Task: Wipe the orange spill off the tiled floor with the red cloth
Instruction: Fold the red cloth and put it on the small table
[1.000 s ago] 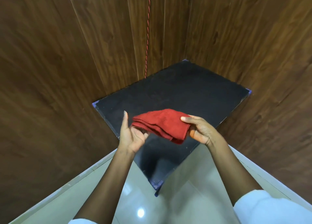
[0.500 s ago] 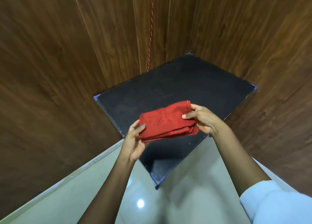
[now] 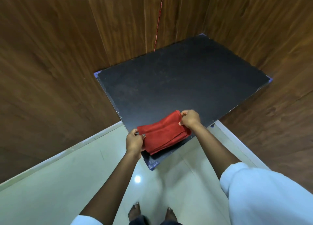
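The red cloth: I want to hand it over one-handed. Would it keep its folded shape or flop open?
Probably flop. The red cloth is folded in layers, its lower edge sags below the left hand and right hand, so it looks soft and limp. It seems light, since fingertip pinches at two ends carry it. The nap looks fuzzy, likely not slippery.

There is only the one view, worn on the person's head and tipped steeply down and forward (wide-angled, so the wood walls (image 3: pixel 50 63) bow outward). It sits close above the left hand (image 3: pixel 134 142) and right hand (image 3: pixel 189 119), with the black tabletop (image 3: pixel 177 82) just beyond them and the tiled floor (image 3: pixel 55 187) and bare feet (image 3: pixel 134 212) beneath them.
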Demonstrator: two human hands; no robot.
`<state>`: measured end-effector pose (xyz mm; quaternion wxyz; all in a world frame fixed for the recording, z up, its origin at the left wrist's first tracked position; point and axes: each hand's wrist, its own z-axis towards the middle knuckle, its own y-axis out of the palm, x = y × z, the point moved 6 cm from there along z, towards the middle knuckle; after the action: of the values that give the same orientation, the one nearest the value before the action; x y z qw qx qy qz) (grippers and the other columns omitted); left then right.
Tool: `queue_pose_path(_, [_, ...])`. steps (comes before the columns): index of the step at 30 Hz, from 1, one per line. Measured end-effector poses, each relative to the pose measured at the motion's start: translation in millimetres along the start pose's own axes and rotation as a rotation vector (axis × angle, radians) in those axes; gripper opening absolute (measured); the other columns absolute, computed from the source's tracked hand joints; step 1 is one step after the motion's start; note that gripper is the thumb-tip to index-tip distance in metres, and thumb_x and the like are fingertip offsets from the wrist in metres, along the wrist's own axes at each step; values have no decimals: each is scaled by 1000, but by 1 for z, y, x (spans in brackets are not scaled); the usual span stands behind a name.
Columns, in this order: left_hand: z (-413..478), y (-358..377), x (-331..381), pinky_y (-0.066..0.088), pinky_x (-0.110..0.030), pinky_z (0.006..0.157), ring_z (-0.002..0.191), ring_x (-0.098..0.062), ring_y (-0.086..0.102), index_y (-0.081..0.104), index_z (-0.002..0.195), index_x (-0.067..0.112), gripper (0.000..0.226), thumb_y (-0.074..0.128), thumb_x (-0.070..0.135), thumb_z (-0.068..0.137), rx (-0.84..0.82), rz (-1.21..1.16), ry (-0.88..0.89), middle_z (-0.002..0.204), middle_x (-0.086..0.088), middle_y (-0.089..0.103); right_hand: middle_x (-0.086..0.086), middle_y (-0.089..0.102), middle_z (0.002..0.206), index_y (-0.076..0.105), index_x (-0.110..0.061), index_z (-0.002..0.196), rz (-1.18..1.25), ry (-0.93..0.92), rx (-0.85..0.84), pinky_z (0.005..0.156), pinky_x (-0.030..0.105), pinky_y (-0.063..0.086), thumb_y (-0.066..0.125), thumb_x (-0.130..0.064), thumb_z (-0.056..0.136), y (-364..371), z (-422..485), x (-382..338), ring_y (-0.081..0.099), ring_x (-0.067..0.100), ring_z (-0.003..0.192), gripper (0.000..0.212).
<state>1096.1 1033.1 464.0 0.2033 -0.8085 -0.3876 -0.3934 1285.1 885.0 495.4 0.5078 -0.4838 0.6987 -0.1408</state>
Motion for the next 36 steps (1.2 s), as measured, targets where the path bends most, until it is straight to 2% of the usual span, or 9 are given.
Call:
queue_pose_path(4, [7, 0, -21, 48, -32, 71, 83, -28, 57, 57, 90, 13, 17, 48, -1, 85, 153, 281, 31, 90, -9, 62, 11, 68, 90, 60, -17, 69, -126, -26, 8, 68, 28, 46, 63, 1, 72, 21, 13, 8, 63, 29, 90, 19])
queue_pose_path(10, [-13, 9, -17, 44, -40, 83, 115, -33, 47, 48, 124, 6, 42, 56, 17, 85, 266, 1005, 423, 126, -12, 48, 10, 48, 131, 49, -13, 128, -404, -183, 120, 97, 37, 37, 48, -15, 88, 38, 1, 13, 40, 28, 124, 40])
queue_pose_path(13, [-16, 39, -28, 42, -45, 101, 123, -32, 51, 55, 126, 4, 53, 43, 34, 84, 2, 1357, 804, 135, -15, 53, 5, 26, 153, 34, -18, 143, -513, -546, 138, 112, 43, 18, 44, -24, 94, 63, -26, 2, 20, 23, 141, 50])
queue_pose_path(15, [-7, 40, -47, 16, -42, 115, 141, -27, 28, 32, 145, 8, 75, 10, 52, 88, -192, 1525, 781, 153, -11, 30, -1, 11, 158, 23, -25, 147, -656, -629, 63, 114, 49, 7, 35, -33, 98, 81, -29, 7, 6, 20, 145, 51])
queue_pose_path(19, [1, 33, -54, -8, -36, 114, 147, -20, 1, 4, 151, 17, 103, -35, 67, 69, -264, 1590, 745, 160, -2, 4, -12, -7, 157, -3, -34, 148, -786, -549, -89, 113, 51, -7, 15, -46, 100, 84, -9, 34, -13, 16, 143, 53])
queue_pose_path(27, [2, 14, -63, 43, -49, 97, 127, -31, 50, 49, 136, 14, 68, 7, 51, 98, -194, 1700, 694, 140, -9, 51, -7, -10, 157, -7, -29, 148, -732, -557, -55, 113, 50, -4, -26, -63, 75, 95, -37, 57, -13, 19, 144, 83])
queue_pose_path(30, [2, 12, -63, 36, -52, 102, 133, -32, 42, 41, 141, 15, 75, -1, 56, 95, -193, 1700, 640, 147, -10, 41, -8, -12, 157, -7, -31, 148, -723, -525, -109, 113, 51, -5, 0, -56, 93, 93, -30, 58, -14, 18, 143, 60])
queue_pose_path(33, [-3, 20, -58, 6, -50, 116, 147, -29, 0, 3, 151, 18, 91, -22, 66, 78, -303, 1690, 579, 160, -7, -2, -11, -10, 157, 0, -31, 148, -619, -486, -191, 112, 50, -10, 17, -45, 100, 86, -32, 49, -14, 13, 143, 53])
queue_pose_path(36, [-16, 25, -34, -3, -42, 117, 147, -22, -8, 10, 151, 16, 61, 18, 48, 100, -306, 1493, 510, 160, -5, -1, -7, 6, 157, 18, -28, 148, -362, -486, -160, 114, 42, -7, 31, -32, 100, 66, -36, 36, -2, 9, 144, 49])
